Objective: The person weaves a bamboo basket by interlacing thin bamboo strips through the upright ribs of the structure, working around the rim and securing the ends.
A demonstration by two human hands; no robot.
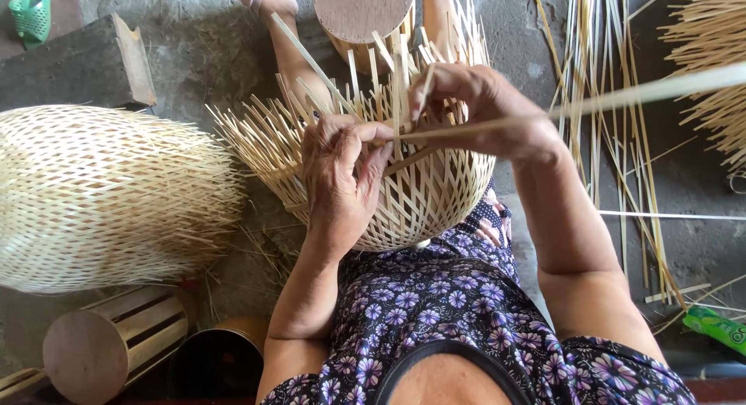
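Right hand point(482, 110) pinches bamboo strip point(622, 98) at basket point(420, 203) rim.

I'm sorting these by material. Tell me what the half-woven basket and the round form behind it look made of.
Half-woven basket: thin, pale, flat strips, probably split bamboo, matte and unpainted, with loose ends sticking out past the open lattice. Round form: seemingly bare wood, with a dull brownish flat top and slatted sides, no visible varnish.

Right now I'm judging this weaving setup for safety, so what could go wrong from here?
1. The long strip held by the right hand sticks far out sideways; it could snag the loose strips on the floor.
2. Bare fingers of the left hand pinch thin strips in the half-woven basket; splinters or cuts seem possible.
3. Upright strip ends point toward the face.
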